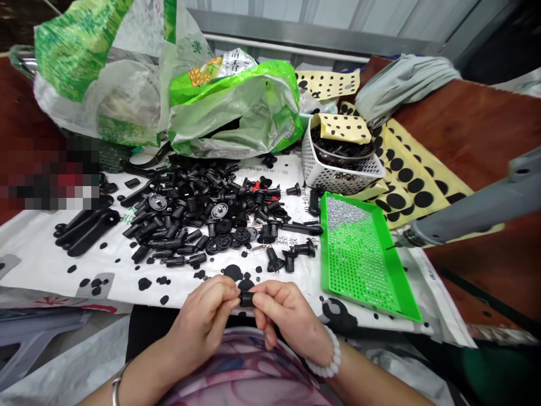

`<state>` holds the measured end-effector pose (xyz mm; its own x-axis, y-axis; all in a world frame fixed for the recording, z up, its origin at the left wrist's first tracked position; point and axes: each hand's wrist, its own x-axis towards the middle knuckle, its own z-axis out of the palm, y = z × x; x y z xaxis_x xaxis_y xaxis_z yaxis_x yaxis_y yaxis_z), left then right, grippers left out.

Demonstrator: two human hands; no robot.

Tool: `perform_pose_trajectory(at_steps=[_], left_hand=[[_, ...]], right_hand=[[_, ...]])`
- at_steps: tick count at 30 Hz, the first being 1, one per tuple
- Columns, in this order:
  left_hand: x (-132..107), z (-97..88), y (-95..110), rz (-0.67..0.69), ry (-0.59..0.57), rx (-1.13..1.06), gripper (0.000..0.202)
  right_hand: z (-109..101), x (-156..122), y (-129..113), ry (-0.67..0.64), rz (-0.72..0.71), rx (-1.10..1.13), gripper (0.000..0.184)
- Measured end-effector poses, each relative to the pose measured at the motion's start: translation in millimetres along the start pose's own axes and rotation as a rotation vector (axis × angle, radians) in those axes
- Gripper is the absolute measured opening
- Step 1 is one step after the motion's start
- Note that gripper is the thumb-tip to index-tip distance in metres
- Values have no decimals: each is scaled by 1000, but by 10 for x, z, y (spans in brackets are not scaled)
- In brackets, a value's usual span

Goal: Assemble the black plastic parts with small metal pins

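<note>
Across our lap, closest to us, lies a pink patterned garment (249,375), and above it our two hands meet at the near edge of the spotted white covering (127,276). Our left hand (207,310) is nearly closed, thumb and fingertips pinching one end of a small black part (246,299); our right hand (283,307) pinches the other end between thumb and forefinger, its lower fingers loosely curled. A white bead bracelet (325,361) circles our right wrist, a silver bangle (115,389) our left. Beyond the hands we have a heap of black parts (181,208), with black handles (93,228) to its left. To the right, a green tray (324,248) holds small silvery pieces (344,213) gathered thickest at its far end, and a grey tool (477,206) points its thin tip over the tray's right side. Behind the tray stands a white basket (338,180), beside yellow sheets (386,166) of black dots
</note>
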<state>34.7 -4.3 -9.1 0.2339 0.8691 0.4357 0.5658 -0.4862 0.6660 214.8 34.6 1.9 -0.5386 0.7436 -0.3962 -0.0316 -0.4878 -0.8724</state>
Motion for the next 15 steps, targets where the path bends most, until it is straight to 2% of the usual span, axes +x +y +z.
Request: perform_pose_trajectory(at_steps=[6, 10, 15], left_hand=[[33, -9, 49, -31, 54, -54, 15], [32, -58, 70, -78, 108, -46, 11], [17, -237, -98, -179, 331, 84, 7]], right_hand=[[6, 42, 38, -54, 39, 53, 37], [35, 65, -32, -101, 18, -42, 39], [76, 64, -180, -51, -121, -153, 51]])
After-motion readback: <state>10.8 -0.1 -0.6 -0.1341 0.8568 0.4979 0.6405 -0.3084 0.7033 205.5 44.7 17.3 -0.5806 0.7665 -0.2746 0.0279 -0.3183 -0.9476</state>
